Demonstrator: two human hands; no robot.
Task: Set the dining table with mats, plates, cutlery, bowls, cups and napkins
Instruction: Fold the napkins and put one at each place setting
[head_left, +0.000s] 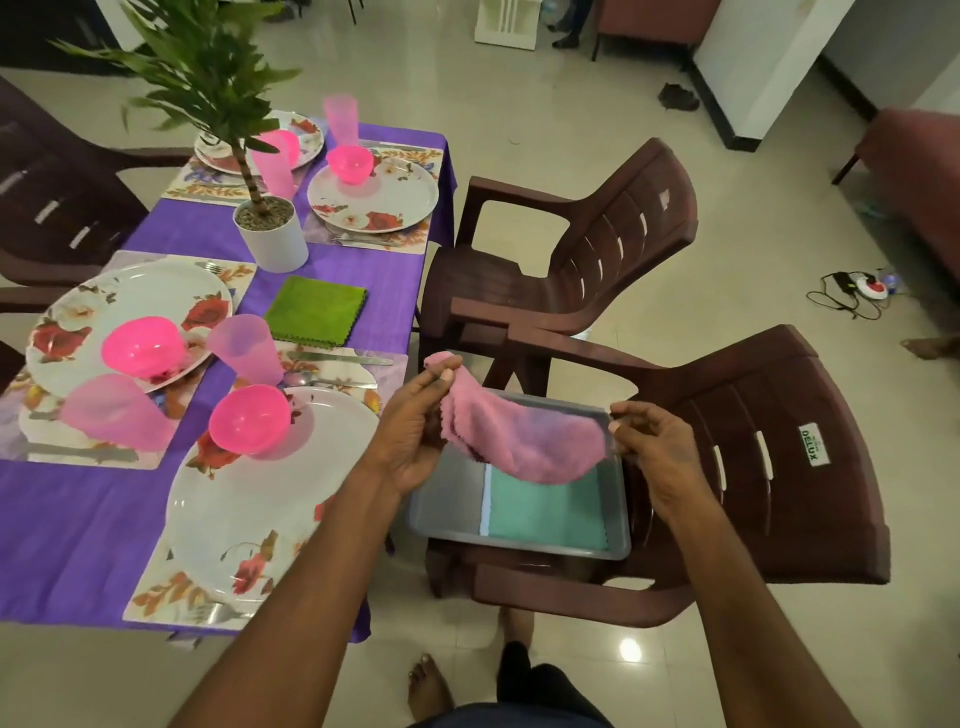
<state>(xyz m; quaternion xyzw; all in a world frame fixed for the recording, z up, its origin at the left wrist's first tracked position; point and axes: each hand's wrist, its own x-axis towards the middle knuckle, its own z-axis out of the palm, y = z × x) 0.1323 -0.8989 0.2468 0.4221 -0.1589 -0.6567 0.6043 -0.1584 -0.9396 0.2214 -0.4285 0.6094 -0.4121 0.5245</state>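
A pink napkin (524, 439) hangs stretched between both hands above a grey metal tray (447, 512). My left hand (415, 431) pinches its left corner and my right hand (657, 452) pinches its right edge. A teal napkin (548, 512) lies flat in the tray. A folded green napkin (314, 312) lies on the purple tablecloth (72, 530). Floral mats with floral plates (249, 514), pink bowls (249, 418), pink cups (247, 348) and cutlery (337, 358) fill the places on the table.
The tray rests on the seat of a brown plastic chair (779, 457); a second such chair (597, 244) stands behind it. A potted plant (272, 234) is at the table's centre. More chairs line the left side. Cables lie on the tiled floor at right.
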